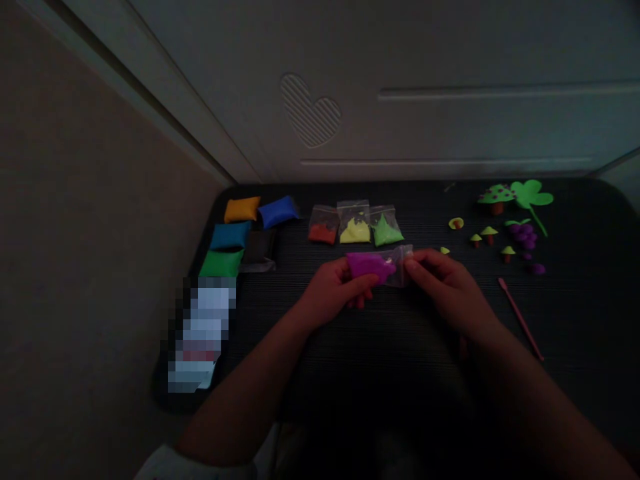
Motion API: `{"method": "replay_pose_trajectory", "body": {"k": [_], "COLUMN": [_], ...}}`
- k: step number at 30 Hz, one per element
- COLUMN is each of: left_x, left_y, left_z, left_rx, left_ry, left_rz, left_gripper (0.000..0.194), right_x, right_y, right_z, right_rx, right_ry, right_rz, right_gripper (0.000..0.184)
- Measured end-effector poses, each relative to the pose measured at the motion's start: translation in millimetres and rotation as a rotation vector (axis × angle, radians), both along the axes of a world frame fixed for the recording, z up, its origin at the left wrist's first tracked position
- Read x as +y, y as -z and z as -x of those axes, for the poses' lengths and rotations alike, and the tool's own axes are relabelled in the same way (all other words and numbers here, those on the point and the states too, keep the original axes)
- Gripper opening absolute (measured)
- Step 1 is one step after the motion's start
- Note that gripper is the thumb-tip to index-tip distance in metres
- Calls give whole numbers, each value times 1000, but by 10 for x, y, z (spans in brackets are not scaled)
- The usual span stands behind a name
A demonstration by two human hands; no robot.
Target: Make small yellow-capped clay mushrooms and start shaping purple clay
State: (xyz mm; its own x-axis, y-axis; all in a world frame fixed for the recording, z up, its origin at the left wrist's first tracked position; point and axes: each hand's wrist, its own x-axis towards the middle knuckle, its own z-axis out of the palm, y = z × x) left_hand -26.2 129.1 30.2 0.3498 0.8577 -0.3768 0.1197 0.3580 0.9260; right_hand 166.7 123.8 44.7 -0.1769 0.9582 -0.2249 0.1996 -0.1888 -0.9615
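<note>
A clear zip bag of purple modelling clay [371,267] is held between both hands above the dark table. My left hand [333,290] grips its filled end, thumb across the front. The fingertips of my right hand [445,283] pinch the bag's clear top edge. Just beyond lie three opened-looking bags of clay: red [323,233], yellow [355,230] and light green [388,231]. To the right of my right hand lie several small yellow-capped clay mushrooms [489,235] and a pink modelling tool [521,320].
At the left are clay packs in orange [242,209], blue [279,211], teal [231,235], black [260,248] and green [221,264], above a blurred-out bright object [205,333]. A green clay mushroom [497,195], clover shape [533,195] and purple clay balls [523,235] sit far right. A white panel [360,133] stands behind the table.
</note>
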Motion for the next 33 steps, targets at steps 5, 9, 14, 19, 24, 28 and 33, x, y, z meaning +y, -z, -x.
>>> {"method": "replay_pose_trajectory", "body": {"k": [5, 9, 14, 19, 24, 28, 33], "left_x": [-5, -14, -24, -39, -36, -31, -36], "left_y": [-17, -20, -14, -16, -22, -30, -27], "left_z": [8, -7, -14, -15, -36, -33, -21], "left_rx": [-14, -11, 56, 93, -1, 43, 123], "left_ry": [33, 40, 64, 67, 79, 125, 119], "left_rz": [-33, -72, -95, -124, -97, -173, -283], "left_gripper": [18, 26, 20, 18, 18, 24, 27], "right_x": [-42, -49, -40, -48, -38, -28, -35], "right_y": [-16, -56, -45, -1, 32, 78, 102], "right_z": [77, 95, 87, 103, 100, 74, 94], "right_rx": [69, -13, -36, 55, 142, 301, 341], "right_ry": [-142, -120, -94, -89, -27, 78, 103], "right_rz": [51, 25, 68, 97, 143, 198, 201], "right_gripper": [27, 22, 23, 28, 23, 25, 20]}}
